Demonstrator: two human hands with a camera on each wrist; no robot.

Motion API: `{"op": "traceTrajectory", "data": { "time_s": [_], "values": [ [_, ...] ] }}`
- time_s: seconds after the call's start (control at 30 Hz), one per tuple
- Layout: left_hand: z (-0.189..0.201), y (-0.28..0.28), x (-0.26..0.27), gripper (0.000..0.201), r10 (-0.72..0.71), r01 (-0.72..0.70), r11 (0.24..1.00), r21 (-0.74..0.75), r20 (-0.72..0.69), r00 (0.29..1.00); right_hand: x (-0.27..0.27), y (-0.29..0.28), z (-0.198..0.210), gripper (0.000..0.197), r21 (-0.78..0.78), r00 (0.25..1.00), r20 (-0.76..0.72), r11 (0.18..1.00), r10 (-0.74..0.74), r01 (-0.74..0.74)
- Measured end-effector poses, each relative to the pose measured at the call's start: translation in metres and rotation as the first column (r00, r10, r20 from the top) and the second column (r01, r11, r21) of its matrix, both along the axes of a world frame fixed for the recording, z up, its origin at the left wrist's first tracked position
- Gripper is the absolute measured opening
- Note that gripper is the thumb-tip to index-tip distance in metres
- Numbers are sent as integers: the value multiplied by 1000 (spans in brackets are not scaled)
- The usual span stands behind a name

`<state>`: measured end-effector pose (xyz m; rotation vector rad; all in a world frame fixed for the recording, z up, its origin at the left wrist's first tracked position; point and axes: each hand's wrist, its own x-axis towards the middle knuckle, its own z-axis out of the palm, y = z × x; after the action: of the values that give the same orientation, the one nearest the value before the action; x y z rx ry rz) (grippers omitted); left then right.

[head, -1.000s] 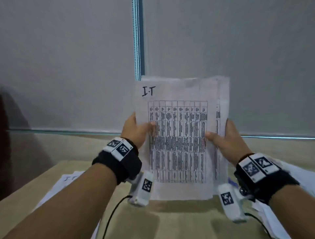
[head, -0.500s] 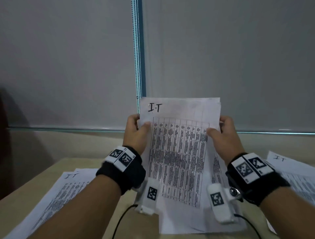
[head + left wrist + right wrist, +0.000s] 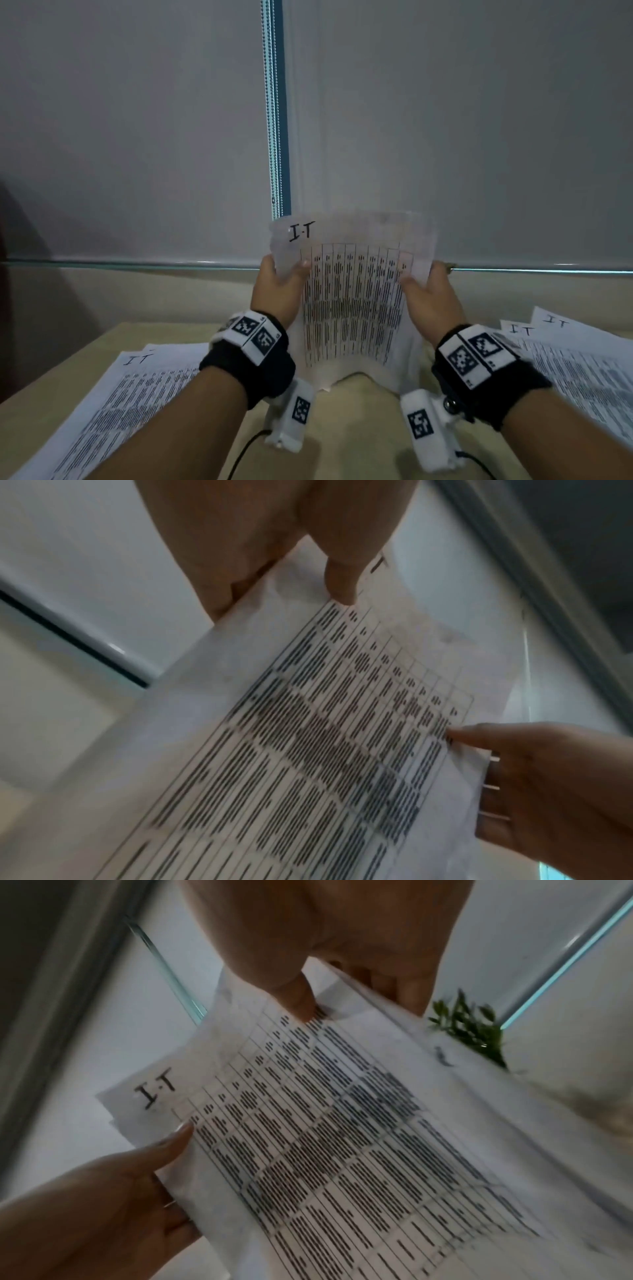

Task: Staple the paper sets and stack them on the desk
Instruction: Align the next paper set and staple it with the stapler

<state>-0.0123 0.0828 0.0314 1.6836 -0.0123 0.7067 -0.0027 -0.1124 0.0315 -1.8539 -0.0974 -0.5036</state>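
Note:
A set of printed sheets (image 3: pixel 352 301) marked "I.T" stands upright, its bottom edge buckling against the beige desk (image 3: pixel 342 428). My left hand (image 3: pixel 277 287) pinches its upper left edge, thumb on the front. My right hand (image 3: pixel 428 294) pinches the upper right edge the same way. The left wrist view shows the paper set (image 3: pixel 325 737), my left hand (image 3: pixel 291 547) and my right hand (image 3: pixel 548 791). In the right wrist view the same paper set (image 3: pixel 325 1137) spans between my right hand (image 3: pixel 325 947) and my left hand (image 3: pixel 103 1204). No stapler is in view.
More printed sheets (image 3: pixel 113 411) lie on the desk at the left, and another spread of sheets (image 3: pixel 582 370) lies at the right. Grey roller blinds (image 3: pixel 137 120) hang behind the desk. A green plant (image 3: pixel 469 1028) shows in the right wrist view.
Both hands have brought the paper set down from mid-air until its bottom edge meets the desk and bends. My grips slid up to the sheets' upper edges.

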Motion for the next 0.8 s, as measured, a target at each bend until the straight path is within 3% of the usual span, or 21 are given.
{"op": "traceTrajectory", "data": {
  "time_s": [0.17, 0.23, 0.37, 0.5, 0.63, 0.73, 0.8],
  "values": [
    [8, -1, 2, 15, 67, -68, 998, 11, 128, 990, 2, -4, 7, 12, 65, 997, 79, 998, -20, 15],
    [14, -1, 1, 19, 6, -4, 1000, -15, 140, 990, 1, -5, 12, 15, 87, 995, 99, 996, -7, -2],
    [-2, -4, 0, 21, -56, 56, 998, -4, 21, 998, 0, -8, -6, 21, 14, 999, 35, 1000, 4, -5],
    [1, -4, 4, 13, -33, 36, 999, -21, 141, 990, -1, -11, 0, 24, 54, 994, 111, 998, -20, 14],
    [-5, -11, 4, 11, -96, 98, 995, -18, 104, 990, -3, -10, -4, 31, 130, 996, 88, 991, 28, -39],
    [-5, -16, 7, 8, -46, 47, 999, -5, 137, 990, -7, -3, -12, 25, 122, 992, 69, 985, 110, -117],
    [3, -14, 9, 6, -17, 19, 1000, -10, 185, 983, -3, -6, 1, 19, 98, 992, 97, 991, 80, -89]
  ]
}}
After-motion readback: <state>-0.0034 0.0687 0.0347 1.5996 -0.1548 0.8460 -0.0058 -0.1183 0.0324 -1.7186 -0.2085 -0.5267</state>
